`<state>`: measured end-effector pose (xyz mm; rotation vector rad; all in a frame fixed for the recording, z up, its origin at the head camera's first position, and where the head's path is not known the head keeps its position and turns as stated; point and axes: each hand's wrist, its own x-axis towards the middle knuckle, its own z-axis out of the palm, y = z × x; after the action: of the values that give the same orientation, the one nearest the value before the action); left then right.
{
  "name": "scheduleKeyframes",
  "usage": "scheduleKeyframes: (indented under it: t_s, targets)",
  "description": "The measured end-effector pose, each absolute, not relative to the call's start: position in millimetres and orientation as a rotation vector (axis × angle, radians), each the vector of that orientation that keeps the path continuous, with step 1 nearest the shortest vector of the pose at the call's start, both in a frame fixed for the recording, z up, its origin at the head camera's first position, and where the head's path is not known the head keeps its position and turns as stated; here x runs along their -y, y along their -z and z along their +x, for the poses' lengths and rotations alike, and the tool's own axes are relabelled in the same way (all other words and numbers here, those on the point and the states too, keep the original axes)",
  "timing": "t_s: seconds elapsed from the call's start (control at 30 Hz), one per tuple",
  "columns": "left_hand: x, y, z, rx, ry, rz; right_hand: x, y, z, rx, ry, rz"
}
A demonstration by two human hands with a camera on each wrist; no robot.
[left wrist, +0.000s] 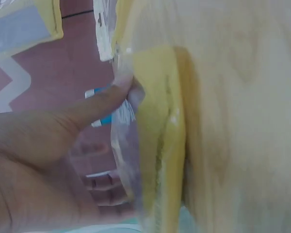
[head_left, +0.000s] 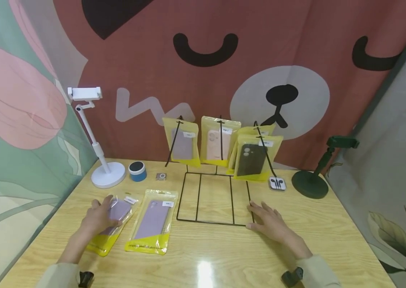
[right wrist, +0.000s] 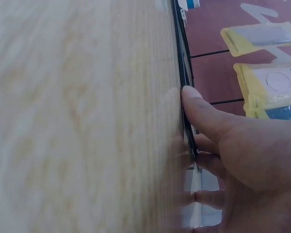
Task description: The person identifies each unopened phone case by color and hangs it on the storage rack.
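My left hand [head_left: 96, 216] grips a clear pouch with a yellow bottom that holds a purple phone case [head_left: 119, 209], at the left of the table. In the left wrist view the thumb [left wrist: 104, 99] lies against the pouch [left wrist: 155, 121], with the other fingers along its far side. A second pouched purple phone case [head_left: 152, 220] lies flat just to the right. With fingers spread, my right hand [head_left: 269, 224] rests at the front right corner of a black wire display rack [head_left: 214, 223]. Its thumb [right wrist: 196, 99] touches the rack's bar in the right wrist view.
Pouched phone cases hang on the rack's hooks: a purple one [head_left: 182, 144], a pink one [head_left: 219, 144] and a black one [head_left: 253, 158]. Around them stand a white phone stand [head_left: 108, 175], blue-and-white cylinder [head_left: 137, 172], small player [head_left: 161, 176], earphone box [head_left: 277, 183] and green stand [head_left: 310, 184].
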<state>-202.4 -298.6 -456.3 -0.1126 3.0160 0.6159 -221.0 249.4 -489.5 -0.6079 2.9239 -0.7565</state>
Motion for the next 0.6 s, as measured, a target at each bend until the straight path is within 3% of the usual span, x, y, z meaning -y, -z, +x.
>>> scheduleKeyframes:
  t_s: [0.33, 0.6]
  targets:
    - [320, 452, -206, -3.143, -0.844, 0.219, -248, 489, -221, -2.922, 0.741, -0.597]
    - [308, 408, -189, -3.337, -1.013, 0.294, -249, 491, -222, -2.936, 0.735, -0.611]
